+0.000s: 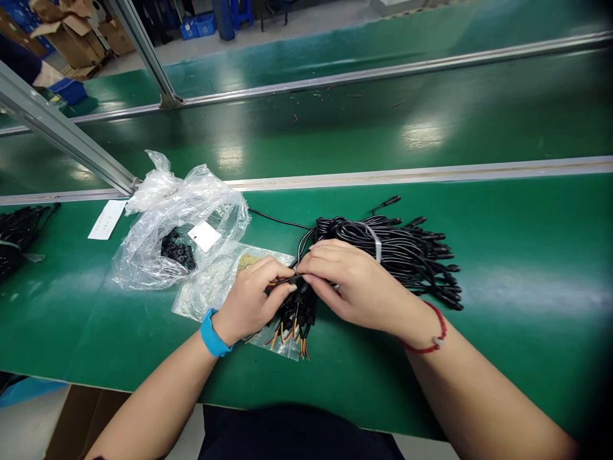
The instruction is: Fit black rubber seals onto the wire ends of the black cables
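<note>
A thick bundle of black cables (345,231) lies on the green bench, bound by a pale tie (376,243). Black connectors point to the right, while stripped ends with red, yellow and orange wires (299,332) hang toward me. At the bundle's left end, my left hand (253,294) pinches one black cable near its coloured wires. My right hand (338,271) grips the same cable just beside it, fingertips nearly touching the left ones. Whatever small part may sit between the fingertips is hidden. Under the left hand is a flat clear bag (204,294) of small pale pieces.
A crumpled clear plastic bag (143,249) holds small black rubber parts (177,248) and a white label (204,236). Another white card (107,219) lies left of it. More black cables (19,236) rest at the far left. A metal post (71,137) rises behind the bag.
</note>
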The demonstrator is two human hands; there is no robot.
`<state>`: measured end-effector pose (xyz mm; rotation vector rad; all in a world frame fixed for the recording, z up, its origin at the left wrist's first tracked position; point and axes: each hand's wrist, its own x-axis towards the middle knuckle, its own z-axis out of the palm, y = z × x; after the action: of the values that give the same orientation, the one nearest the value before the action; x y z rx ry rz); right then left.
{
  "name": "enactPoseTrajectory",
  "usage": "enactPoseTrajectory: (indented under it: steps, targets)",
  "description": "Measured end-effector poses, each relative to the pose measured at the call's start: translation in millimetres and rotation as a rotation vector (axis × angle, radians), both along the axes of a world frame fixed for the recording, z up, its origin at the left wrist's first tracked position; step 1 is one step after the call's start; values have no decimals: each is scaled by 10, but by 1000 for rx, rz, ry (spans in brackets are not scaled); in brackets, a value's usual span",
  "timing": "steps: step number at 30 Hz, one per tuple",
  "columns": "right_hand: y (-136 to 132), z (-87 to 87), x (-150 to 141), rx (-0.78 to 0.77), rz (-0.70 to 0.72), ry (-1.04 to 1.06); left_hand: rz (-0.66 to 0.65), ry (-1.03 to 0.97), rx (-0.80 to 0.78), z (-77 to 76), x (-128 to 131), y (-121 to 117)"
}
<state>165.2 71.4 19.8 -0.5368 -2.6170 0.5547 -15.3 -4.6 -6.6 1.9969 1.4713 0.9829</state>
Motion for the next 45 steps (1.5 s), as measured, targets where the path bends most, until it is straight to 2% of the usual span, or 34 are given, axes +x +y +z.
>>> enactPoseTrajectory:
  steps: [2,5,7,8,10,12,15,16,18,20,22,24,26,28,32,35,39,43,45]
  targets:
    - [23,73,-63,6,-85,-44,-79,84,-84,15,-5,-33]
    - [126,117,-320,146,-296,-269,-143,165,-131,-11,17,-80]
    - [236,85,-561,214,-341,-487,-163,155,-142,-20,6,-94]
    - [295,54,-681,201,-362,-577,-170,130,-151,-11,-26,-93]
    - [401,-24,-886,188,-405,-631,-145,72,-155,38,-168,-75]
    - [472,-95,-1013,181,-437,-650,-2,31,-107,111,-421,-46]
    - [494,-139,-1039,186,-479,-645,403,23,7,185,-921,-18]
    - [485,-133,-1014,189,-501,-638,508,62,-6,186,-1077,-18]
    - [449,-100,-937,194,-553,-623,619,212,-66,152,-1317,-32]
    - [396,-60,-849,184,-574,-568,638,381,-149,95,-1432,-53]
    - [322,-36,-767,141,-471,-406,607,511,-229,50,-1443,-69]
    - [226,-39,-693,103,-263,-264,552,588,-291,38,-1407,-82]
    - [117,-63,-625,70,-68,-221,498,626,-317,58,-1370,-100]
    - [16,-96,-565,50,22,-224,442,641,-319,93,-1348,-127]
    - [-93,-142,-484,76,26,-229,301,658,-379,102,-1317,-183]
    - [-100,-137,-466,110,94,-290,275,733,-387,44,-1275,-194]
    - [-81,-105,-466,124,180,-359,309,766,-303,44,-1220,-160]
    - [-67,-89,-451,106,83,-301,429,661,-171,219,-1135,-149]
    - [-67,-87,-434,67,38,-235,432,544,-124,286,-1042,-172]
